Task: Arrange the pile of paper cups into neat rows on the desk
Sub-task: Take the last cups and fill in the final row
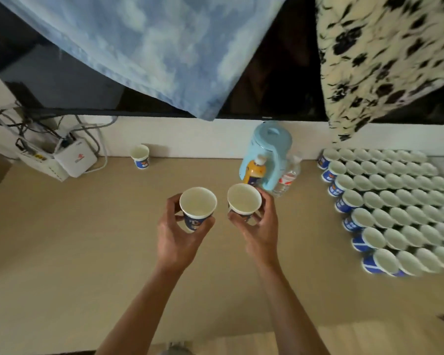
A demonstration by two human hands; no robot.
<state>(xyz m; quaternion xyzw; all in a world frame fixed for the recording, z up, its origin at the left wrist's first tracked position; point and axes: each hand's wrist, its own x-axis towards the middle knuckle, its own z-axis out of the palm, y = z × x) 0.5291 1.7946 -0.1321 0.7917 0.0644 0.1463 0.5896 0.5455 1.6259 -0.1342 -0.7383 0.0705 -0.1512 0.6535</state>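
Note:
My left hand (176,239) grips a blue and white paper cup (197,204) from below, mouth up, above the middle of the desk. Just to its right, my right hand (260,226) holds a second paper cup (244,199) the same way. The two cups are side by side and apart. At the right of the desk stand several rows of paper cups (390,206), packed close together. A single paper cup (140,156) stands alone at the back of the desk near the wall.
A light blue kettle (271,149), an orange drink bottle (254,172) and a clear water bottle (287,178) stand behind my right hand. A white router (75,160) with cables sits back left. Blue cloth (149,47) and floral cloth (385,55) hang over a dark screen.

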